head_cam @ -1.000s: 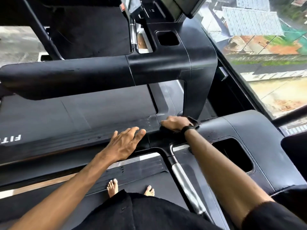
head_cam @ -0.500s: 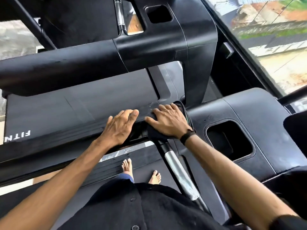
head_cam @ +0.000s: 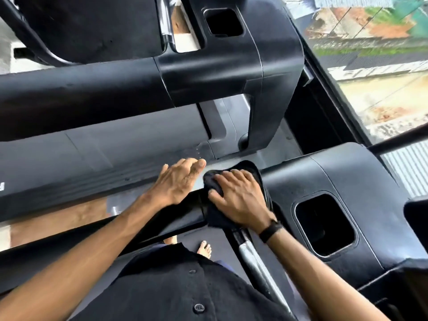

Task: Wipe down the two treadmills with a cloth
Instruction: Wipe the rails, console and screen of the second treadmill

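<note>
Head view: the right hand [head_cam: 240,200] lies flat, fingers spread, pressing the dark cloth [head_cam: 217,216] onto the near treadmill's handrail [head_cam: 162,218] where it joins the console housing [head_cam: 335,181]. The left hand [head_cam: 178,181] rests just beside it on the rail, fingers straight and holding nothing. A second treadmill [head_cam: 104,144] lies beyond.

Procedure, as judged: keep the palm flat and pressure even; draw the cloth along the rail in overlapping passes, wrap it round the underside, then work into the cup recess [head_cam: 324,225]. Brace with the free hand.
</note>
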The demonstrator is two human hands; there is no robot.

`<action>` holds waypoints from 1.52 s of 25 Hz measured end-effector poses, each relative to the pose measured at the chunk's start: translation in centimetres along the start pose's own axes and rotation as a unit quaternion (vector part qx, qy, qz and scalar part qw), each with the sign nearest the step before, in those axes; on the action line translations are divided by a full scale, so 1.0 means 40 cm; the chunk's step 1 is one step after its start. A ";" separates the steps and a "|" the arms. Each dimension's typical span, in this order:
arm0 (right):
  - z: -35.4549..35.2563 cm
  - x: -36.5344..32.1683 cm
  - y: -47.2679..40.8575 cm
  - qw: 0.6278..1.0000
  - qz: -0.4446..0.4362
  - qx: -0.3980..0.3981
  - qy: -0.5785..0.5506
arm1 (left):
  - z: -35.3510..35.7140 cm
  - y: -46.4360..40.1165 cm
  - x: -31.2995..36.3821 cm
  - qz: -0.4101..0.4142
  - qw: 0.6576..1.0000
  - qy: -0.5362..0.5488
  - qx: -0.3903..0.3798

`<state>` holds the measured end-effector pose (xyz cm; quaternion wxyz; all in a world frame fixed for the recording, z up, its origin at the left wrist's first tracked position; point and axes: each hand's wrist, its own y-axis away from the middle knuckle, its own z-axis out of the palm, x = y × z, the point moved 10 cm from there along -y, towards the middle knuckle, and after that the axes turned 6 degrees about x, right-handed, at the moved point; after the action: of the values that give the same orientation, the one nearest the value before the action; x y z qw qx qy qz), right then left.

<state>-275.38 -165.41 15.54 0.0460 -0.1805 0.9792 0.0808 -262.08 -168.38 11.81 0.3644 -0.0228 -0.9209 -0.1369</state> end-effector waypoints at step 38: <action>-0.025 0.284 -0.032 0.983 0.181 -0.003 0.043 | 0.167 -0.065 0.144 0.101 0.987 0.097 -0.073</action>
<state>-285.53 -170.70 14.99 -0.0116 -0.0041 0.9965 0.0830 -271.12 -169.43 10.46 0.4613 -0.1289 -0.8616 -0.1682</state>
